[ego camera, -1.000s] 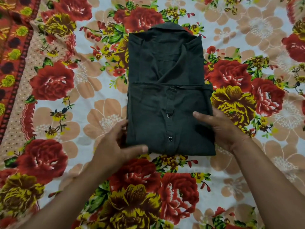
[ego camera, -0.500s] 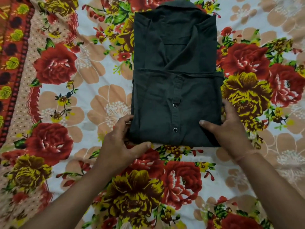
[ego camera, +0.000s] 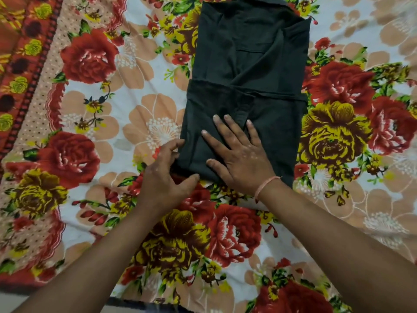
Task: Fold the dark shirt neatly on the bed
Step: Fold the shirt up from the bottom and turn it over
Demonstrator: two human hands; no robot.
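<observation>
The dark shirt (ego camera: pixel 248 71) lay on the bed (ego camera: pixel 140 123) as a compact rectangle, its sides turned in and its lower part doubled up over the body, collar at the far end. The right hand (ego camera: pixel 239 154) rested flat on the near half, fingers (ego camera: pixel 220 126) spread and gripping nothing. The left hand (ego camera: pixel 167 179) pinched the shirt's near left corner. Folding looked almost done; only squaring and smoothing seemed left.
</observation>
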